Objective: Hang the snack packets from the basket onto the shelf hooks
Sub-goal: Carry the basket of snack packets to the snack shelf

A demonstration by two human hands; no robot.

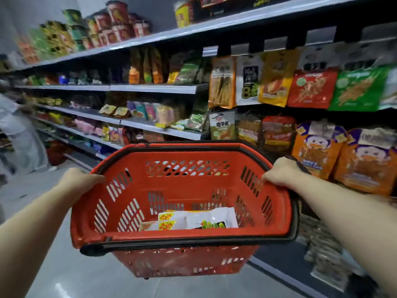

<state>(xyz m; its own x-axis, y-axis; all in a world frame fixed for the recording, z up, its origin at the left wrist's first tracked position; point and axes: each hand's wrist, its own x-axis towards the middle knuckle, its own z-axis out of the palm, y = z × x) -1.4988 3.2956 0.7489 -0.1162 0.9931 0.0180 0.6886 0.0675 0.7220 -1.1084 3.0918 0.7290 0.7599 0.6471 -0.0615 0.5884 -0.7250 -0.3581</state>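
I hold a red plastic basket (187, 186) with black handles in front of me, above the aisle floor. My left hand (80, 181) grips its left rim and my right hand (281, 174) grips its right rim. A few snack packets (193, 219), white with yellow and green print, lie flat on the basket's bottom. Behind the basket, to the right, rows of snack packets hang on shelf hooks (277, 80), orange, white, yellow, red and green. A lower row of hanging orange packets (318, 149) is just beyond my right hand.
Long shelves (150, 88) of packaged goods run away along the aisle to the left. A person in white (19, 134) stands at the far left edge. Grey tiled floor (64, 276) lies beneath the basket. The view is blurred by motion.
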